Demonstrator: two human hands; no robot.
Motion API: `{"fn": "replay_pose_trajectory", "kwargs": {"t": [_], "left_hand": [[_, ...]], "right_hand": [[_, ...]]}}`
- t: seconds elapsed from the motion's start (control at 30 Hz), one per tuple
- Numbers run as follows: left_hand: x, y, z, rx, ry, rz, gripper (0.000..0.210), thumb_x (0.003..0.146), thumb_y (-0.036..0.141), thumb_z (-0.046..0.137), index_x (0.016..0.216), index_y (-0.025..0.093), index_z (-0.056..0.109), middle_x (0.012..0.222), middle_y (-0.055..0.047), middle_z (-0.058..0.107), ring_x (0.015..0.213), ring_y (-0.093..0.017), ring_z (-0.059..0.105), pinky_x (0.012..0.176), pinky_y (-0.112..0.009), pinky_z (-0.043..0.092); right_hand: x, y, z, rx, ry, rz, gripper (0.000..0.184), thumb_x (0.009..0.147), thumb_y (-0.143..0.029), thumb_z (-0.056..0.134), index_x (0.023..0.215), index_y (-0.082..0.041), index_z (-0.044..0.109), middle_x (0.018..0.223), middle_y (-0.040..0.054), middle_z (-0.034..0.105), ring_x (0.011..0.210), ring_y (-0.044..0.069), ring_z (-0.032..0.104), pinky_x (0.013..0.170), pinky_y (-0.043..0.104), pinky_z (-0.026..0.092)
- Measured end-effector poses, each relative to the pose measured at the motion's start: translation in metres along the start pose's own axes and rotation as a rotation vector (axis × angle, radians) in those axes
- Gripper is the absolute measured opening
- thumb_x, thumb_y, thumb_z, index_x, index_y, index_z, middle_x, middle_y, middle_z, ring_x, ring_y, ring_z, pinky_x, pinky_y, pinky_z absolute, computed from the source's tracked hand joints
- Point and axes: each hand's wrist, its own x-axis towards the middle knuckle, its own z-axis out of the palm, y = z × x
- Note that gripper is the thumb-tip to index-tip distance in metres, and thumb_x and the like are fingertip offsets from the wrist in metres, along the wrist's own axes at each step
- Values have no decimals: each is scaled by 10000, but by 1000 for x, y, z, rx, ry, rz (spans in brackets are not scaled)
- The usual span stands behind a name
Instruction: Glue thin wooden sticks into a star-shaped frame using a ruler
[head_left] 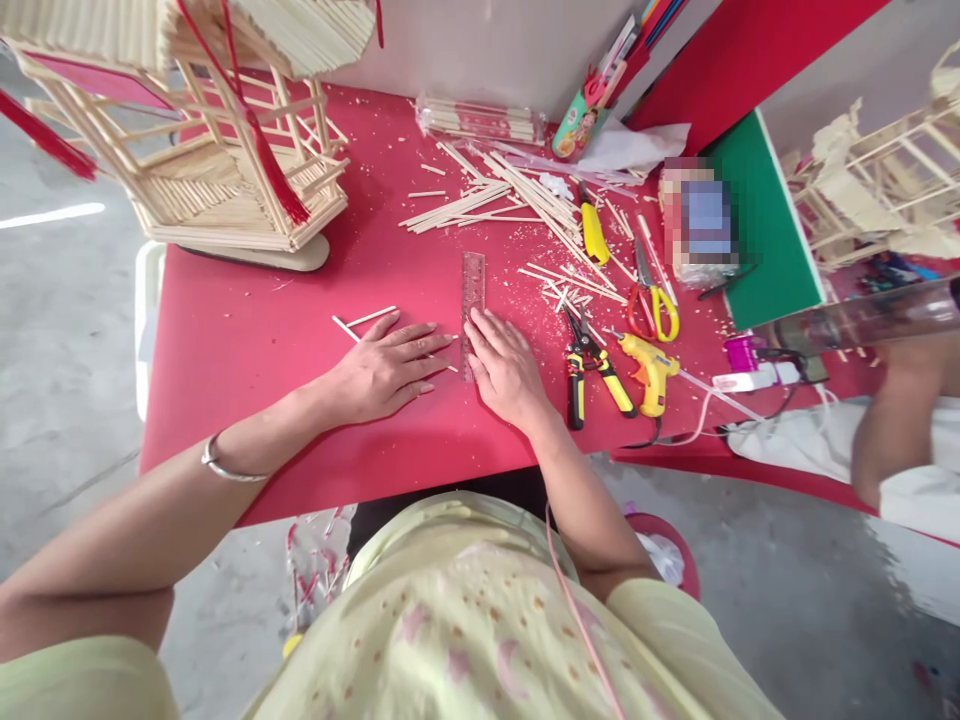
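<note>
My left hand (390,367) lies flat on the red tabletop with its fingers stretched out, over thin wooden sticks. A stick (371,316) angles out past its knuckles, and another stick's end (452,370) shows by the fingertips. A clear plastic ruler (473,275) stands lengthwise between the hands, pointing away from me. On its right edge rest the outstretched fingers of my right hand (504,365). Part of the sticks is hidden under my left palm.
A stick-built pavilion (225,200) with red tassels stands at back left. Loose sticks (525,195), a yellow cutter (593,232), scissors (654,300), pliers-like cutters (592,370) and a glue gun (651,372) lie right. A co-worker's arm (896,420) is at far right.
</note>
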Motion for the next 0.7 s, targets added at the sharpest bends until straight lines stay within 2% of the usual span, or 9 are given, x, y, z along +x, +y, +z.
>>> {"fn": "replay_pose_trajectory", "kwargs": {"t": [0.7], "left_hand": [[-1, -2, 2, 13, -17, -11, 445, 1122, 457, 486, 1483, 302, 693, 1649, -101, 564, 1535, -356, 531, 1313, -687, 242]], "right_hand": [[12, -10, 6, -65, 50, 74, 565, 1124, -271, 335, 1664, -167, 465, 1773, 84, 393, 1667, 289, 330, 1370, 525, 258]]}}
